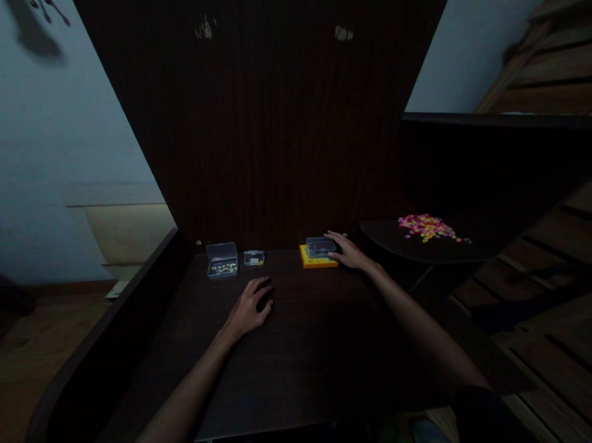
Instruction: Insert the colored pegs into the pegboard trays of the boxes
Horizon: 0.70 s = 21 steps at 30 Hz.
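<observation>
The clear case (320, 246) is on top of a yellow box (320, 264), near the back edge of the table (284, 367) and right of that edge's middle. Its long axis runs left to right, roughly parallel to the back edge, with one short end towards the right side. The yellow box's long side runs the same way. The right hand (350, 252) is at the case's right end, fingers reaching towards the far side and thumb nearer the front; I cannot tell whether it grips the case. The left hand (251, 308) is empty, fingers loosely bent, palm down over the table left of its middle.

Near the back-left corner, an open box (223, 268) holds pale pieces, its lid raised on the back-edge side. A small clear box (253, 259) lies just right of it.

The table is dark brown wood, with a raised board (109, 350) along its left edge and a tall, scuffed panel (281, 130) behind. On a rounded shelf (401, 249) at the right lies a pile of colourful beads (428, 228). Beyond are a pale wall (73, 127), wooden slats (560, 69) and a wood floor (48, 333). The light is dim.
</observation>
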Motion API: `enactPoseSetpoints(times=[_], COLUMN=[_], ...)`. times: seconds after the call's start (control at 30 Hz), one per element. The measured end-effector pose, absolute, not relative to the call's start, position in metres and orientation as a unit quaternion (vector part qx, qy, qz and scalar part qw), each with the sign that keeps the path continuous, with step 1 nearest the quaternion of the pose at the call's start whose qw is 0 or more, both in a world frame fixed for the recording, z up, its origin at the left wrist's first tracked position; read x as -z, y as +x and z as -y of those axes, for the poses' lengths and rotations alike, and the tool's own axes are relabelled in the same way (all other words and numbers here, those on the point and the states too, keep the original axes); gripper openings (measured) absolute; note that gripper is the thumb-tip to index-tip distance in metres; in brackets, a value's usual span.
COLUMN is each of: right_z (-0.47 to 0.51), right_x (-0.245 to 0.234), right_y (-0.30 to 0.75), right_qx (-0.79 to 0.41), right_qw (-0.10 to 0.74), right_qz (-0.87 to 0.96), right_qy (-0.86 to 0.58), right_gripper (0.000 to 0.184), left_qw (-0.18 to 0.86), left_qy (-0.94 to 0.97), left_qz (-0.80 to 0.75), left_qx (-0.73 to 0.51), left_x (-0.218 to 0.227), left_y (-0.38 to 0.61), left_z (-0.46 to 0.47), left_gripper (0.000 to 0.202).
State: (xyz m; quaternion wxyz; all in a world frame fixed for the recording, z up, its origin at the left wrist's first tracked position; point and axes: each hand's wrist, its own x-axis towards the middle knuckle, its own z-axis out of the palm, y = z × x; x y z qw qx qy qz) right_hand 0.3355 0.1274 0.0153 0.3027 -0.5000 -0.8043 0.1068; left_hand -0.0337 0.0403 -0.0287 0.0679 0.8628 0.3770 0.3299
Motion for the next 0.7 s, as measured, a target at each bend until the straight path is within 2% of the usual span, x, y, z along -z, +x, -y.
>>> enactPoseSetpoints(times=[0.2, 0.37, 0.43, 0.57, 0.7], right_z=[-0.087, -0.035, -0.020, -0.005, -0.004], right_x=[-0.009, 0.015, 0.026, 0.042, 0.047], right_y=[0.312, 0.283, 0.271, 0.255, 0.251], right_qx=[-0.060, -0.067, -0.083, -0.096, -0.102], right_qw=[0.349, 0.349, 0.349, 0.354, 0.351], right_qz=[0.780, 0.791, 0.789, 0.803, 0.814], right_qy=[-0.517, -0.498, -0.499, -0.469, -0.451], right_gripper=[0.064, 0.062, 0.062, 0.060, 0.060], left_qw=[-0.010, -0.004, 0.042, 0.242, 0.327], left_qy=[0.774, 0.666, 0.648, 0.640, 0.630], left_qz=[-0.483, -0.605, -0.621, -0.579, -0.556], left_qx=[-0.409, -0.437, -0.439, -0.443, -0.433], left_x=[0.024, 0.018, 0.015, 0.010, 0.010], left_y=[-0.056, -0.099, -0.115, -0.138, -0.149], left_z=[-0.058, -0.086, -0.098, -0.121, -0.138], left_gripper=[0.050, 0.095, 0.113, 0.144, 0.144])
